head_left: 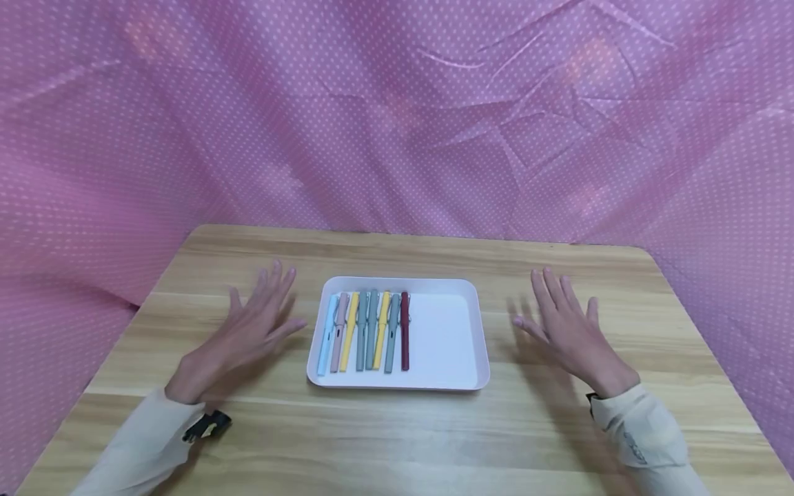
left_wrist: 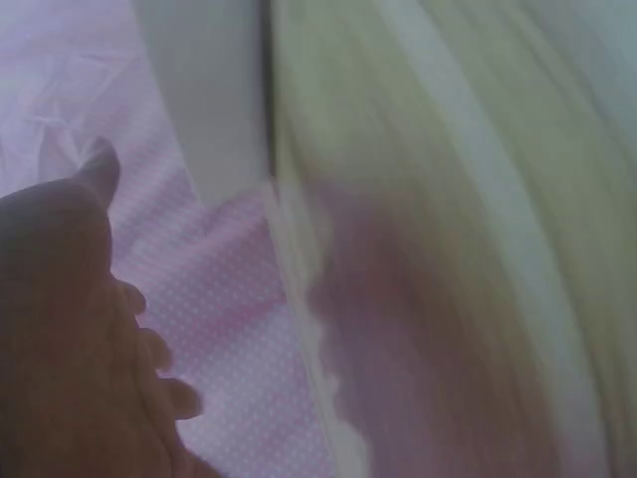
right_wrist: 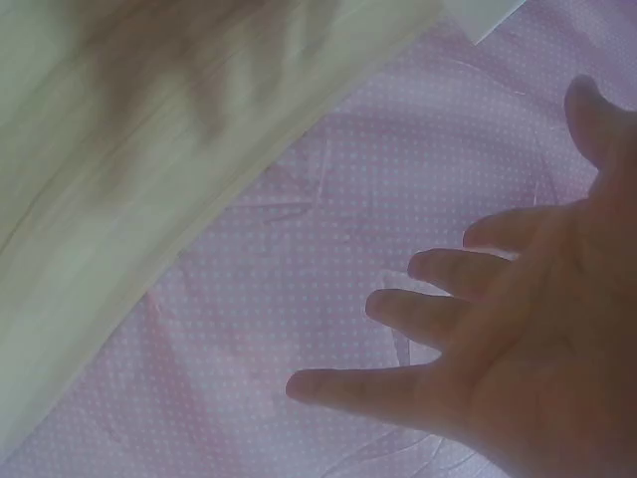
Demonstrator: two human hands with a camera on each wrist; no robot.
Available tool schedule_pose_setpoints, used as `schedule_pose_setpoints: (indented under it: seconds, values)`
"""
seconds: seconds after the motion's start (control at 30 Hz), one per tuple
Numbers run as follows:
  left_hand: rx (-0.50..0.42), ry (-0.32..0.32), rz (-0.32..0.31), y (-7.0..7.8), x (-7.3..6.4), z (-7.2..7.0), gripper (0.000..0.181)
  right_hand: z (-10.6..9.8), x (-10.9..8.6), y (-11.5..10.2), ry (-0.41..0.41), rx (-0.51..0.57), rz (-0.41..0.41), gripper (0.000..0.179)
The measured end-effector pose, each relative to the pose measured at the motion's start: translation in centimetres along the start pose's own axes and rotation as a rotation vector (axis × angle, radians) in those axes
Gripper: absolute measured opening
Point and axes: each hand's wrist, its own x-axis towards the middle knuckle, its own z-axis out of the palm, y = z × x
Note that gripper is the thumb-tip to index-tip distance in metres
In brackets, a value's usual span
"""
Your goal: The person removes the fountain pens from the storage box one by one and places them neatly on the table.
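A white tray [head_left: 449, 377] lies on the wooden table between my two hands. Several clipped pens stand side by side in its left and middle part: a light blue pen [head_left: 327, 337], a mauve pen [head_left: 338, 334], yellow and grey-green ones, and a dark red pen [head_left: 405, 334] at the right end. To the left of the tray, my left hand [head_left: 251, 327] is held over the table with fingers spread, holding nothing. On the other side my right hand [head_left: 567, 334] has its fingers straight and spread, palm bare in the right wrist view.
The wooden table [head_left: 397, 441] has rounded far corners. A pink dotted cloth [head_left: 397, 124] hangs behind it and along both sides. Each wrist carries a sleeve, with a black strap [head_left: 207, 426] at the left one.
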Motion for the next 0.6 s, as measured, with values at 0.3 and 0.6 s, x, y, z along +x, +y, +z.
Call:
schedule_pose_setpoints:
  seconds: [0.3, 0.6]
  values:
    - [-0.413, -0.061, -0.114, 2.4, 0.8, 0.4, 0.091, -0.1, 0.5, -0.9, 0.078, 0.069, -0.051, 0.087]
    - [-0.534, -0.060, -0.191, 3.5, 1.4, 1.3, 0.088, 0.1, 0.9, -1.5, 0.124, 0.084, -0.082, 0.085]
